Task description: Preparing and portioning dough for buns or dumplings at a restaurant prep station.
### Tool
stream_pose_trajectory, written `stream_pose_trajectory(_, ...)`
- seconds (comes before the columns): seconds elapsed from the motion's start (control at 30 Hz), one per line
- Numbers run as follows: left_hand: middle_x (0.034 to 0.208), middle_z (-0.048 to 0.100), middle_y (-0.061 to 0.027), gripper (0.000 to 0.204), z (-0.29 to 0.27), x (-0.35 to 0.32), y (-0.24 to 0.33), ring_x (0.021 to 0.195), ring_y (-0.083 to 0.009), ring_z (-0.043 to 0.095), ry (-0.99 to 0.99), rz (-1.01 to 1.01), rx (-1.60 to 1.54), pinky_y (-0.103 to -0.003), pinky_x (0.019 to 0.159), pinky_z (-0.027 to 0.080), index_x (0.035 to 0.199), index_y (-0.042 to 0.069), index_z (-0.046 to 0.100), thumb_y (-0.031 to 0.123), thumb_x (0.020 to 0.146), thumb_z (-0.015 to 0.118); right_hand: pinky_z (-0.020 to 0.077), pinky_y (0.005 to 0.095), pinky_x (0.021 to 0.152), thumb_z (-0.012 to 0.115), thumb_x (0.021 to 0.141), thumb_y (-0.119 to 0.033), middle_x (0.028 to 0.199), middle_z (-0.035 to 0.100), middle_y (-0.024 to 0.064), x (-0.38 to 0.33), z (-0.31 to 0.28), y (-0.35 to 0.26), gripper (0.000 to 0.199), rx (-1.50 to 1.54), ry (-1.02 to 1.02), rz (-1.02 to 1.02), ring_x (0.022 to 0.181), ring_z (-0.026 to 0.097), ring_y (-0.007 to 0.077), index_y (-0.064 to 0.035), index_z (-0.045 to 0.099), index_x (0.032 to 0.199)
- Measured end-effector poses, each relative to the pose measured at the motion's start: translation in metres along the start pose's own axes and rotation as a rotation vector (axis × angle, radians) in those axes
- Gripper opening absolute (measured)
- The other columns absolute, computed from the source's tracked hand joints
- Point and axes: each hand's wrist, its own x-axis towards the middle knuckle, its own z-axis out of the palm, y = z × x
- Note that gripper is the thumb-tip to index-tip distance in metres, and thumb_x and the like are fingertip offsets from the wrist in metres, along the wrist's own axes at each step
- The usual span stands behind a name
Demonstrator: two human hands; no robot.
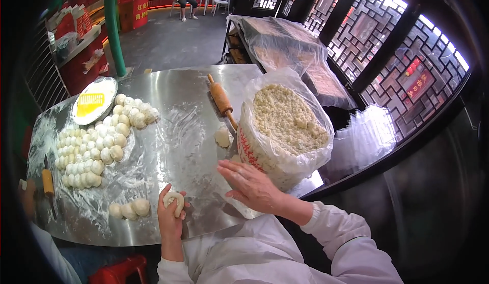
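While the left hand (170, 214) pinches a dough piece (174, 200) just before the filling bag (285, 131), the right hand (250, 182) hovers flat, empty — a loose pinch could drop it onto the floury table (188, 116).

Just one view here, a head-worn fisheye looking steeply down and forward over the steel surface (183, 126) from close above. Forearms enter from the bottom edge, edges bend hard toward the rim, and the room's far end shows up top.
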Motion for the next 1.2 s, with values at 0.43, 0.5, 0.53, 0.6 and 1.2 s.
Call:
stream_pose_trajectory(0.43,0.130,0.050,-0.0217,0.041,-0.014,0.007,-0.026,0.123,-0.0296,0.051,-0.163,-0.027,-0.246,-0.041,0.105,0.042,0.135,-0.009,0.038,0.007,0.097,0.046,0.0444,0.0463,0.095,0.048,0.093,-0.042,0.115,0.061,0.0273,-0.025,-0.131,0.196,0.048,-0.428,-0.177,0.809,0.112,0.057,0.0390,0.0013,0.064,0.108)
stream_pose_trajectory(0.5,0.129,0.051,-0.0210,0.040,-0.009,0.014,-0.028,0.121,-0.0291,0.052,-0.188,-0.039,-0.213,-0.041,0.104,0.043,0.133,-0.009,0.039,0.010,0.098,0.047,0.0433,0.0453,0.096,0.049,0.095,-0.043,0.112,0.062,0.0248,-0.001,-0.136,0.176,0.047,-0.322,-0.230,0.650,0.109,0.058,0.0374,-0.0015,0.061,0.115)
stream_pose_trajectory(0.53,0.128,0.052,-0.0201,0.040,-0.007,0.011,-0.026,0.120,-0.0285,0.053,-0.180,-0.032,-0.193,-0.040,0.104,0.043,0.133,-0.009,0.040,0.011,0.098,0.047,0.0422,0.0454,0.098,0.050,0.095,-0.045,0.113,0.061,0.0243,0.008,-0.132,0.170,0.050,-0.192,-0.181,0.692,0.110,0.057,0.0369,-0.0026,0.059,0.119)
stream_pose_trajectory(0.6,0.127,0.053,-0.0192,0.040,-0.006,0.004,-0.018,0.119,-0.0279,0.054,-0.162,-0.025,-0.154,-0.040,0.104,0.043,0.132,-0.009,0.041,0.011,0.098,0.048,0.0442,0.0444,0.094,0.050,0.096,-0.042,0.109,0.063,0.0221,0.030,-0.142,0.166,0.047,0.055,-0.110,0.737,0.106,0.058,0.0369,-0.0029,0.059,0.120)
stream_pose_trajectory(1.2,0.110,0.067,-0.0157,0.045,0.034,-0.024,0.001,0.103,-0.0236,0.062,-0.125,0.117,0.548,-0.036,0.089,0.049,0.122,-0.002,0.061,0.034,0.099,0.049,0.0465,0.0482,0.085,0.047,0.097,-0.038,0.111,0.052,0.0197,-0.007,-0.103,0.163,0.037,-0.364,-0.200,0.202,0.102,0.057,0.0371,-0.0033,0.054,0.110)
